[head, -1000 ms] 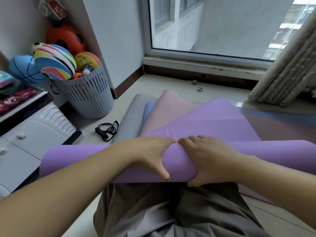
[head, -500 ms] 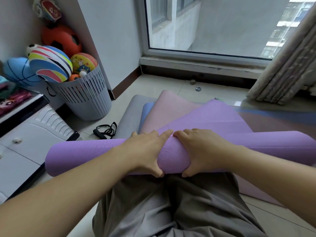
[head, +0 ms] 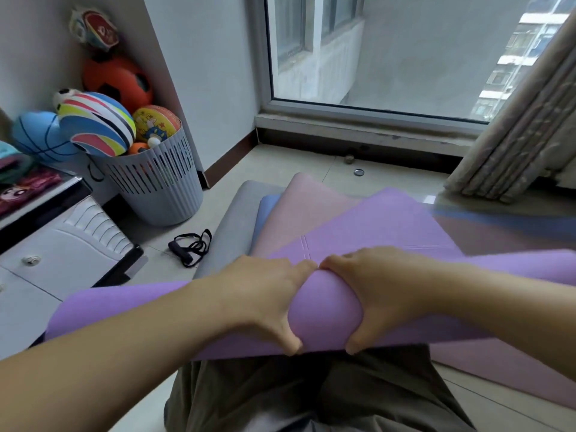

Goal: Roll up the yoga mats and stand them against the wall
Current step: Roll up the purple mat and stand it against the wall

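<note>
A purple yoga mat [head: 386, 226] lies on top of a fanned stack on the floor, its near end wound into a thick roll [head: 124, 310] across my lap. My left hand [head: 265, 294] and my right hand [head: 383, 291] grip the roll's middle side by side, fingers over the top, thumbs underneath. Under the purple mat lie a pink mat [head: 305, 204], a blue mat [head: 268, 207] and a grey mat [head: 230, 232], all flat and partly covered.
A slatted grey basket [head: 156, 185] full of balls stands at the left wall. A black resistance band [head: 190, 247] lies on the tiles beside the mats. White drawers [head: 53, 260] sit at left, a curtain [head: 511, 141] hangs at right, and a window [head: 389, 54] is ahead.
The purple roll has grown thicker and moved forward over the flat part of the mat. Both hands stayed on its middle and shifted their grip with it.
</note>
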